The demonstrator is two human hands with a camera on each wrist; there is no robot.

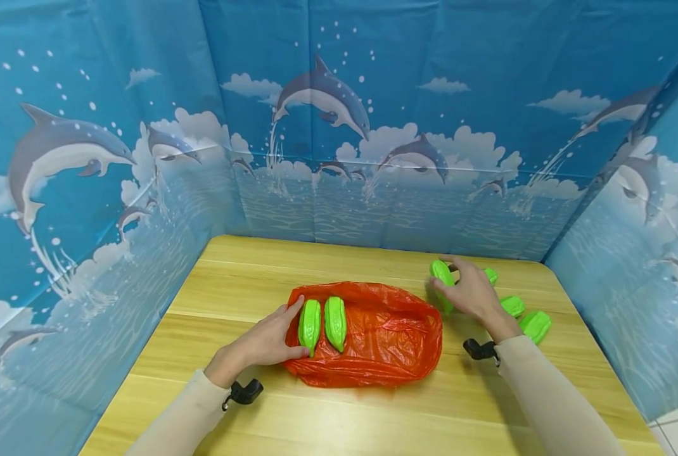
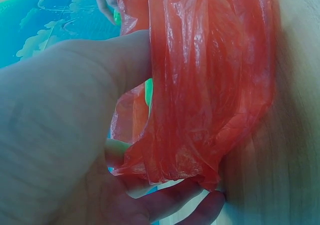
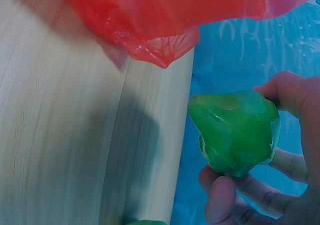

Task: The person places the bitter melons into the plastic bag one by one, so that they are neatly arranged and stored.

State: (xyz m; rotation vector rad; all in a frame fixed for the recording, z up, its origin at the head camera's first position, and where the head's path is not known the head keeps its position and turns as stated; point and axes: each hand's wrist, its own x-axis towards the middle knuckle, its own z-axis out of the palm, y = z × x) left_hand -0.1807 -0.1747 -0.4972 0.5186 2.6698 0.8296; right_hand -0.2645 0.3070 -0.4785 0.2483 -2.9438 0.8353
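Observation:
A red plastic bag [image 1: 396,373] lies spread open on the table, its rim standing up all round. Two bright green ridged fruits [image 1: 310,326] lie side by side in its left part. My left hand [image 1: 265,335] holds the bag's left edge; in the left wrist view, the crinkled red plastic [image 2: 200,85] is between thumb and fingers. My right hand [image 1: 473,291] grips another green ridged fruit [image 1: 441,278], beyond the bag's right end. The right wrist view has this fruit [image 3: 237,130] pinched between thumb and fingers, above the tabletop.
Several more green ridged fruits [image 1: 535,326] lie on the wooden table [image 1: 236,272] right of the bag, partly behind my right hand and forearm. A blue dolphin-print curtain [image 1: 339,202] encloses the table's back and sides. Black wrist cameras [image 1: 244,392] sit on both wrists.

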